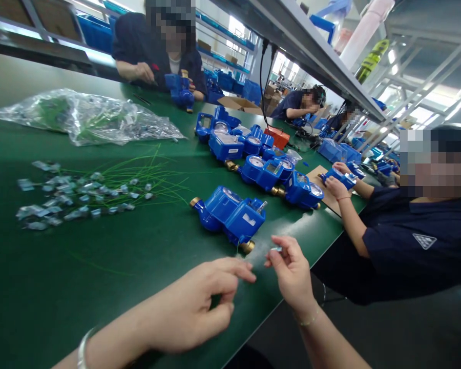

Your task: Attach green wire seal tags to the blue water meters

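A blue water meter (234,212) with brass threaded ends lies on the green table in front of my hands. A thin green wire loops at its near brass end. My left hand (203,297) is just below that end, fingers stretched and thumb apart, with nothing visible in them. To the right, my right hand (290,269) pinches a small pale seal tag (276,249) between thumb and fingers. On the left lies a loose pile of similar seal tags (84,197) with green wires fanning out to the right.
A clear plastic bag (92,118) with green wires lies at the back left. Several blue meters (265,169) stand clustered beyond mine. Co-workers sit across and at right; the right one's hands (338,187) hold a meter. An orange box (278,137) stands behind the cluster.
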A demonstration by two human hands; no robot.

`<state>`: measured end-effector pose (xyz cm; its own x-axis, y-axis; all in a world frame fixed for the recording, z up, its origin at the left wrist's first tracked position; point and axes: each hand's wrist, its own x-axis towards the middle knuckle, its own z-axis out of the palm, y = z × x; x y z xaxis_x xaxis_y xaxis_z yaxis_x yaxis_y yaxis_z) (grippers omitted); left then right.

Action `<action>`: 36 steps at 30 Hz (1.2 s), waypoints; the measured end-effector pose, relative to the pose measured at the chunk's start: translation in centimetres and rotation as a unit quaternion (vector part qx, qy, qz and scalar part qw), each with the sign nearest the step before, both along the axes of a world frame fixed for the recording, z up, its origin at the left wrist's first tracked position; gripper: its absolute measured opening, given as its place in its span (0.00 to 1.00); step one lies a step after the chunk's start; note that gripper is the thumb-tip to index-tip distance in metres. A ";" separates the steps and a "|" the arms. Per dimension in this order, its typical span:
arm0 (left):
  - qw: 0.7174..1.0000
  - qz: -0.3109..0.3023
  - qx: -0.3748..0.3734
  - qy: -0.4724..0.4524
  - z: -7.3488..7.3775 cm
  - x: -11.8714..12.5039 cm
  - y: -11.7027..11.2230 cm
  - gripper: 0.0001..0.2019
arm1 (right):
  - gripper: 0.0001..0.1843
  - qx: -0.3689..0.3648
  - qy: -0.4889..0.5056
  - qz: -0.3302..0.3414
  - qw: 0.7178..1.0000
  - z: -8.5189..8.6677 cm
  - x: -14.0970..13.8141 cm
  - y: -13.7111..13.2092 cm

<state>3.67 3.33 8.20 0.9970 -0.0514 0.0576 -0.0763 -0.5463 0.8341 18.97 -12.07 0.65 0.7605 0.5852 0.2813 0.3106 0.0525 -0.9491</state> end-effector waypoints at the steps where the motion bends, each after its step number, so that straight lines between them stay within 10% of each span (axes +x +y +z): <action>1: 0.999 -0.001 -0.032 -0.002 -0.4 0.2 0.1 0.08 | 0.15 0.024 0.017 0.004 1.000 0.1 -0.2 0.2; 12: 0.984 0.163 -0.077 -0.015 -2.9 1.3 -1.1 0.09 | 0.14 0.148 0.046 0.046 0.987 0.4 -1.2 0.5; 36: 0.951 0.226 -0.188 0.094 -3.3 2.0 -2.0 0.15 | 0.14 0.097 0.031 0.086 0.991 -1.0 -2.7 0.8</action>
